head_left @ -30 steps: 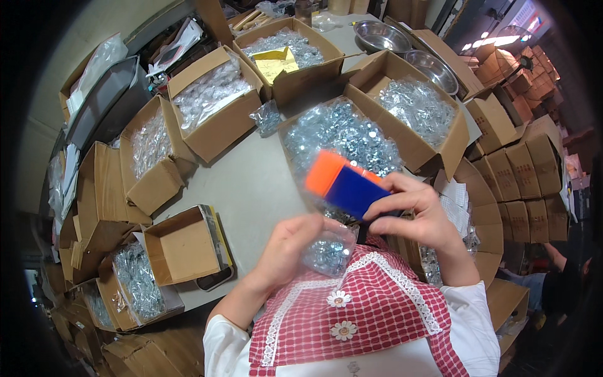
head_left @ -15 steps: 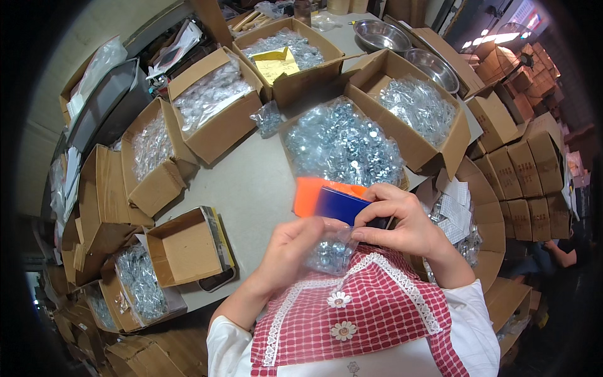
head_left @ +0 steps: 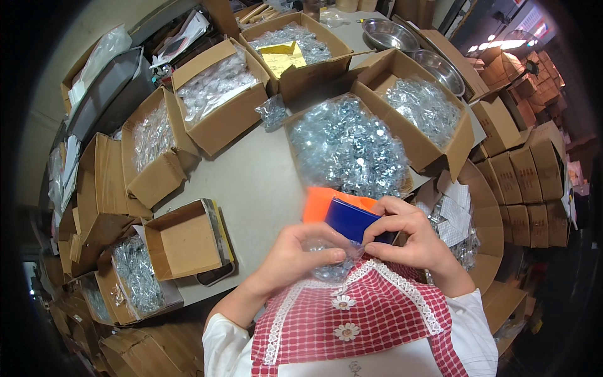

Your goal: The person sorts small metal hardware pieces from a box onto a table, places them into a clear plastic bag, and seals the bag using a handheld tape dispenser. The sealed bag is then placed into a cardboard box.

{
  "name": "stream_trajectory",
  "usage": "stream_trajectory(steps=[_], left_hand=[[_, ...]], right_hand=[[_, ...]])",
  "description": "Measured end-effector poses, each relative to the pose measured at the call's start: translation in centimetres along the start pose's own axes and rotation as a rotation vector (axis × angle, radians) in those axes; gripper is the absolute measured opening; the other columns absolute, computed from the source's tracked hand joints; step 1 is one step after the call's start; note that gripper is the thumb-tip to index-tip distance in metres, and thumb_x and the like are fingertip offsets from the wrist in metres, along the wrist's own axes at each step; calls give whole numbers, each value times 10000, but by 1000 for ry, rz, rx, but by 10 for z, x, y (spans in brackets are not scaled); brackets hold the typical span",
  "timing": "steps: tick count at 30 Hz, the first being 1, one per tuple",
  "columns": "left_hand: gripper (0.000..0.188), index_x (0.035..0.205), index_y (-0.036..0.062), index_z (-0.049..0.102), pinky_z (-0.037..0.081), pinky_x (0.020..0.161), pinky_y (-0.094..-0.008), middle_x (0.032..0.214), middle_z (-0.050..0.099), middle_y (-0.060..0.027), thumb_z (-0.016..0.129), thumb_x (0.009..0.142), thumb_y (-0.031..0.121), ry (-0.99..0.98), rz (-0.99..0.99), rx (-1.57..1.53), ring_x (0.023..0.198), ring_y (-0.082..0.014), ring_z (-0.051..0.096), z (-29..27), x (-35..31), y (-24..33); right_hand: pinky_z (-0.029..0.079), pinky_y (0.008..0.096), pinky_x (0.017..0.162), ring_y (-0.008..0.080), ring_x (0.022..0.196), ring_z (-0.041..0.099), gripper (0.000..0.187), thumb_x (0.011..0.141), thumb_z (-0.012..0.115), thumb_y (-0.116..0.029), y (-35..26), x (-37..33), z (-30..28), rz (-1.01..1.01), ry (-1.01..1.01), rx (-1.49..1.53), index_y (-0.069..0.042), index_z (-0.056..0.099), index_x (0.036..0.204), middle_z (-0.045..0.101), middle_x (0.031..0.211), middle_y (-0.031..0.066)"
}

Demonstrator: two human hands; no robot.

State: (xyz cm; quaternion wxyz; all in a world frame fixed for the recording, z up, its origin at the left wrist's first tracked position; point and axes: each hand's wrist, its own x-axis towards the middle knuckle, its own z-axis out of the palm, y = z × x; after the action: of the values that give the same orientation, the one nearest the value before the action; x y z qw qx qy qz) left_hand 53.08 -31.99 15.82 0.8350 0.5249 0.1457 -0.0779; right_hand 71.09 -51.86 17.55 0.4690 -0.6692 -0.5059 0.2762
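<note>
A small clear plastic bag of shiny metal pieces [head_left: 331,271] hangs upright in front of my apron. My left hand [head_left: 308,249] is closed on its left side, thumb lying across the front. With finger and thumb pinched at the bag's upper right corner is my right hand [head_left: 408,235]. Its bent fingers also touch a dark blue flat-sided block [head_left: 347,220], which stands beside an orange piece [head_left: 317,204] at the table edge. What supports these two is hidden. Just beyond lies a large heap of loose metal pieces [head_left: 355,147] in clear plastic.
Open cardboard boxes of small filled bags ring the grey table [head_left: 251,169], among them one at the far right [head_left: 421,103]. A shallow empty carton [head_left: 183,247] stands at the left. One filled bag [head_left: 271,113] lies near the back. Steel bowls [head_left: 391,34] sit behind.
My left thumb has moved from the bag's top edge down across its front. Both hands and the bag sit slightly lower in view, and the whole view has shifted a little.
</note>
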Motion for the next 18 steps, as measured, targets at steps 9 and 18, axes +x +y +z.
stream_trajectory(steps=[9,18], left_hand=[[144,1097,-21,749,565,996,-350,1130,786,-134,750,970,48,95,26,33,1074,-180,727,1,-4,-9],[127,1083,-34,736,576,985,-369,1102,788,-159,727,989,50,91,118,-230,1047,-214,741,-9,-2,-9]], right_hand=[[476,345,797,225,946,621,214,761,921,-179,-5,2,13,-38,62,-146,-63,816,908,651,967,96],[528,347,820,222,928,677,161,754,881,-93,-6,6,-6,-37,84,-47,-56,815,896,710,987,94]])
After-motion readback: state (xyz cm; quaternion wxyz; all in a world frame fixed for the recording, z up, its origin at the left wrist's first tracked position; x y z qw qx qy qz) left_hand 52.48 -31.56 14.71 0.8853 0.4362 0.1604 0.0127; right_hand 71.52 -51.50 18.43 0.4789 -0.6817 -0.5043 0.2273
